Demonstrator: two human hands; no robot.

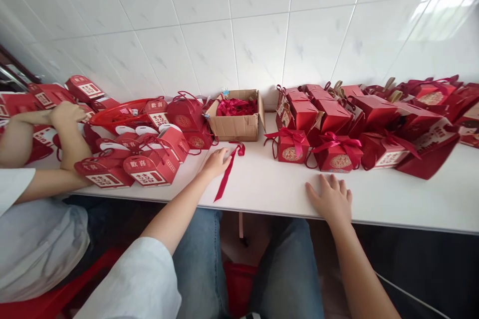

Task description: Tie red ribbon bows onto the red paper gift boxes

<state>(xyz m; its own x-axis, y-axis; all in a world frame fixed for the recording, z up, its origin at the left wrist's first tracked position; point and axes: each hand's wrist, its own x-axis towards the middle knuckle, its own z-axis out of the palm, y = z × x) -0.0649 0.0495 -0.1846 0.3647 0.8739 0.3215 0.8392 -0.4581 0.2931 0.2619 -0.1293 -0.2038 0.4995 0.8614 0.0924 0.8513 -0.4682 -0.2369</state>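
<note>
- A pale sleeve (138,279) and jeans (288,269) fill the near side, below the table (269,189).
- The left hand (216,163) sits low over the tabletop, fingers bent together just beside the ribbon (226,179); from here I can't tell whether they grip anything.
- That ribbon lies on the table, in front of the carton (234,129).
- The right hand (333,198) rests palm down, fingers spread wide, near the bow-tied boxes (340,159).
- Leftward, a co-worker's arms (73,142) cross beside handled boxes (151,167).

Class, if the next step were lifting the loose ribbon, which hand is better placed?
Probably the left hand: it is close beside the ribbon, while the right hand rests farther off on the table.
</note>
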